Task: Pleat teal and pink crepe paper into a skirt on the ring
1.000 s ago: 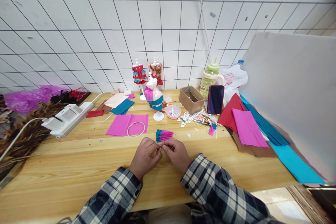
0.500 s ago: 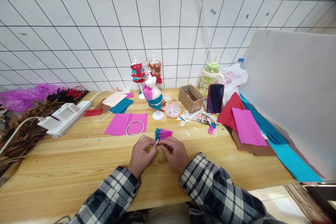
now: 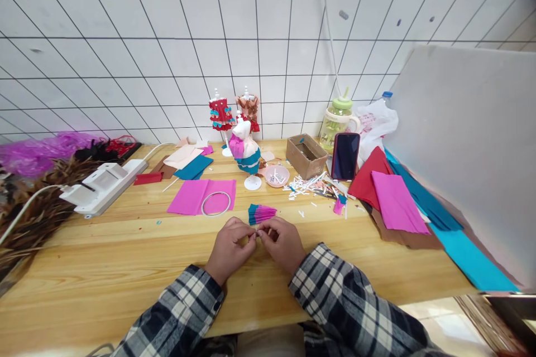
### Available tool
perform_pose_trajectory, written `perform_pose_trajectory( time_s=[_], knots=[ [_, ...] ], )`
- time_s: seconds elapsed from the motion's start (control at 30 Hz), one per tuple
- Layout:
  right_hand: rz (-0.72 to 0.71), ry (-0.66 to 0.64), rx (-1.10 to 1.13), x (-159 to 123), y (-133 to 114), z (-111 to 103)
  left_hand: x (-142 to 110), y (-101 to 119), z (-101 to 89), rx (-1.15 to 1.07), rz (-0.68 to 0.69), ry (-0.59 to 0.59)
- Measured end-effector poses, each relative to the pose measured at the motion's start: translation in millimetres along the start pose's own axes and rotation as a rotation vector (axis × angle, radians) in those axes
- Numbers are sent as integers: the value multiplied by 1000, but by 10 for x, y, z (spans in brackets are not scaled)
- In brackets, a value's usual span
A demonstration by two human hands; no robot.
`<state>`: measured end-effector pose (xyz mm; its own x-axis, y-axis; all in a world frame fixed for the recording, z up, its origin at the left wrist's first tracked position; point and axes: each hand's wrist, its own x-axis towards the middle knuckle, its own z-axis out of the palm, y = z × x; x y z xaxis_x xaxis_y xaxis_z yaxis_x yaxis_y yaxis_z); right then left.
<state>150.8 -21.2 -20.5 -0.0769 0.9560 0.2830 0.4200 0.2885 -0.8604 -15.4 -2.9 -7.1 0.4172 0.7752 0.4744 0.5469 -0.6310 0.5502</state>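
Observation:
My left hand and my right hand meet fingertip to fingertip over the near part of the table. Both are closed in a pinch. Between them is a small white strip, now almost hidden by the fingers. Just beyond lies a pleated fan of teal and pink paper, which neither hand grips. Farther back, a small white dress form wears pink, cream and teal paper. To the left, a silver ring rests on a pink paper sheet.
Behind stand two more dressed forms, one in a red dress. A pink dish, white paper scraps, a cardboard box, a phone and a green-lidded jug sit right of centre. A power strip lies left.
The fingertips have closed in on the white strip, which stuck out between them before and hardly shows now. The whole view has shifted slightly. The pleated fan stays in place.

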Motion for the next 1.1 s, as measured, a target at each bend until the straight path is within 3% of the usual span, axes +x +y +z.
perform_pose_trajectory(
  time_s=[0.3,0.43,0.5,0.6,0.73,0.83,0.97,1.1],
  knots=[
    [90,28,158,66,-2,3,24,4,-57,-36,33,-49],
    [72,184,42,152,98,-164,26,5,-67,-49,78,-69],
    [100,203,-26,198,205,-295,26,1,-64,-42,114,-59],
    [34,241,-190,253,378,-472,24,0,-63,3,192,-41],
    [-13,257,-351,271,424,-554,12,24,-76,86,293,9],
    [-54,219,-267,213,270,-475,-3,47,-85,135,315,10],
    [-156,7,65,87,31,-298,-30,57,-82,217,316,34],
    [-59,-131,234,32,0,-209,-47,57,-74,237,312,55]
  ],
)
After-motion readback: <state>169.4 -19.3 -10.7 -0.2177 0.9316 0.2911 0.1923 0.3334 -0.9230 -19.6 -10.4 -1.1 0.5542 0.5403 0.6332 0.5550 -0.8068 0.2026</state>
